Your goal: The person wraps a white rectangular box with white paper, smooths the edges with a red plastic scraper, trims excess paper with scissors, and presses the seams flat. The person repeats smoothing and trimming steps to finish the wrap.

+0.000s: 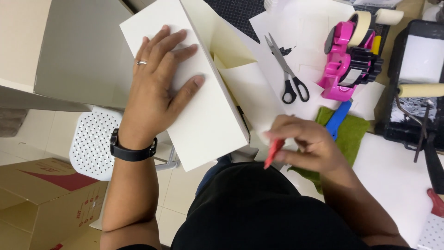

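My left hand (159, 85) lies flat, fingers spread, on the outer side of a cream cardboard box (203, 125) that rests tilted at the table's edge. A ring is on one finger and a black band on the wrist. My right hand (303, 143) is closed around a small red tool (274, 153), held just right of the box's lower corner, over cream paper (259, 99). The box's open inside with a folded flap faces right.
Black-handled scissors (287, 69) lie on white sheets. A pink tape dispenser (344, 62) with masking tape stands right of them. A blue tool (337, 119) lies on a green cloth (354, 134). A paint roller (418, 90) rests in a black tray. A white perforated stool (92, 143) and brown cartons stand left.
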